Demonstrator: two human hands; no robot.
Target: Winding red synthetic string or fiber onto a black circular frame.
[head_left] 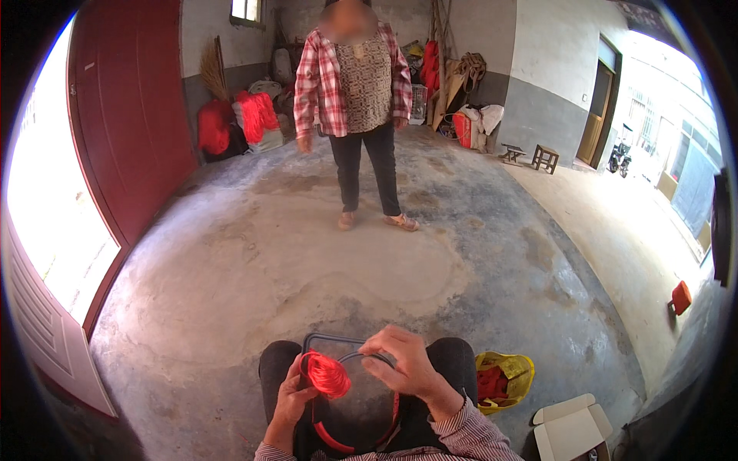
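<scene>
My left hand [289, 398] is closed around a bundle of bright red cord [329, 375], which sits just above my lap. My right hand [406, 363], its fingers bent, grips a curved dark grey tube [347, 356] to the right of the bundle. A grey bent frame [332, 336] lies across my thighs behind the bundle. Lower down, a red curved band [332, 440] runs along the loop near my body. Whether the tube and the frame are one piece I cannot tell.
By my right knee stands a yellow bag [529, 378] with red material inside, and an open cardboard box [570, 432] lies nearby. Facing me is a standing person [355, 84] in a checked shirt. Red bundles [257, 114] and low stools [546, 158] stand farther back.
</scene>
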